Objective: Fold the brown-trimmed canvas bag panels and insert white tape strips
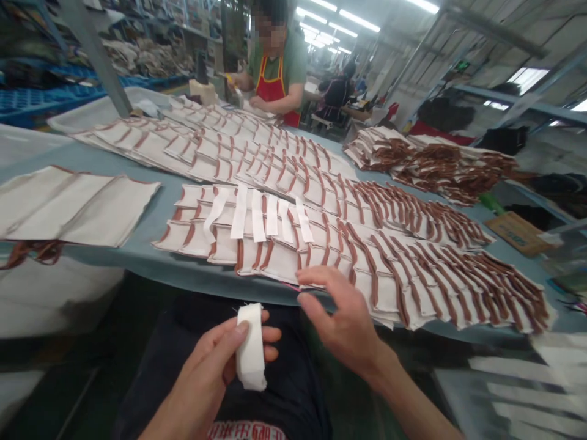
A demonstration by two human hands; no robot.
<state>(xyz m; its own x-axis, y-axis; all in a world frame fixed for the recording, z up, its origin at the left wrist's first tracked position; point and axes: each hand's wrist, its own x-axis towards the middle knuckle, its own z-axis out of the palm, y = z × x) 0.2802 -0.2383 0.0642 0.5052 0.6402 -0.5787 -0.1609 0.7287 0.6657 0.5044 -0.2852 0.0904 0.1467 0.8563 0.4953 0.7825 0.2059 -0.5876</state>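
Note:
My left hand is low in the view, above my lap, and grips a folded wad of white fabric strips. My right hand hovers with its fingers spread at the near edge of an overlapping row of cream cloth pieces with brown trim, holding nothing. Several loose white strips lie across the left part of that row. Another long overlapping row lies beyond it, and wider cream cloth panels lie to the left.
All this lies on a long pale blue-grey table. A heap of brown-trimmed pieces sits at the right. A person in a red apron works at the far end. A white bin stands at the back left, and blurred white strips lie at lower right.

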